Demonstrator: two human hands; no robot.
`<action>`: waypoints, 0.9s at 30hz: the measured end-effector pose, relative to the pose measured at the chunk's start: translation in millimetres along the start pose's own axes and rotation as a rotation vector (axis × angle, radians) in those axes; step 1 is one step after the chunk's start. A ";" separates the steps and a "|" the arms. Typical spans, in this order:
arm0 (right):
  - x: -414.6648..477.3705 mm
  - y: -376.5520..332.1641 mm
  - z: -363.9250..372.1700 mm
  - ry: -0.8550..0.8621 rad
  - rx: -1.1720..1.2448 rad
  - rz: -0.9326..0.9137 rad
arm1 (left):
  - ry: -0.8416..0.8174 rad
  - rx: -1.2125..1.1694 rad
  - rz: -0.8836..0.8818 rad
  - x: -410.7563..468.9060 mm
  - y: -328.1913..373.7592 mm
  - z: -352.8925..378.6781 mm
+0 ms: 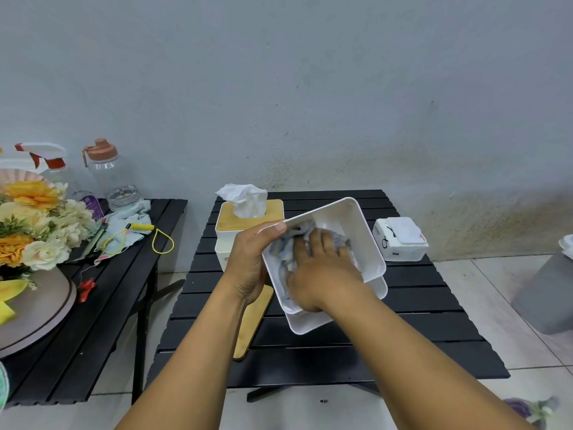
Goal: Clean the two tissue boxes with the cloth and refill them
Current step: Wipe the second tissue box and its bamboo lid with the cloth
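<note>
My left hand (251,262) grips the left rim of an open white tissue box (362,231), tilted toward me above the black slatted table (418,305). My right hand (322,271) is inside the box, fingers spread, pressing a grey-blue cloth (290,243) against its inner wall. The box's bamboo lid (251,324) lies flat on the table beneath my left wrist. A second white tissue box (248,225) with a bamboo top and tissue sticking out stands behind my left hand. A white refill tissue pack (400,240) lies at the table's right.
A second black table (102,305) on the left carries a flower arrangement (34,225), a spray bottle (52,162), a clear bottle (111,178), a light cloth (130,225) and a yellow cord (161,240). A grey bin (545,290) stands on the tiled floor at right.
</note>
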State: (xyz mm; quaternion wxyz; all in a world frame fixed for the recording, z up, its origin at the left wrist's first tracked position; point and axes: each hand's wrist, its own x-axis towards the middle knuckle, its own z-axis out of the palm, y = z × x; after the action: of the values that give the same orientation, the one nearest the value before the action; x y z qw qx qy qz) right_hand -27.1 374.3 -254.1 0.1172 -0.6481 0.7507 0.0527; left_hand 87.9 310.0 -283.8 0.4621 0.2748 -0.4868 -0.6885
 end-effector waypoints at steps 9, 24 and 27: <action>-10.3 -2.5 -8.7 -0.098 -0.014 0.059 | 0.046 -0.002 0.053 -2.3 -0.6 -6.1; -22.2 -8.4 -9.4 -0.158 0.074 -0.243 | 0.063 -0.016 0.073 -1.6 1.1 -8.0; -32.6 -7.9 -18.0 -0.188 0.058 -0.185 | 0.069 0.013 0.075 -5.4 4.4 -2.7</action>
State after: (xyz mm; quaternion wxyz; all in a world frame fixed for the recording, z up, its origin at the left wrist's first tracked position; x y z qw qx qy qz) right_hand -17.0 400.2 -228.2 0.2103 -0.7029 0.6747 0.0803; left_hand 94.0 313.3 -281.1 0.5025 0.2830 -0.4848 -0.6575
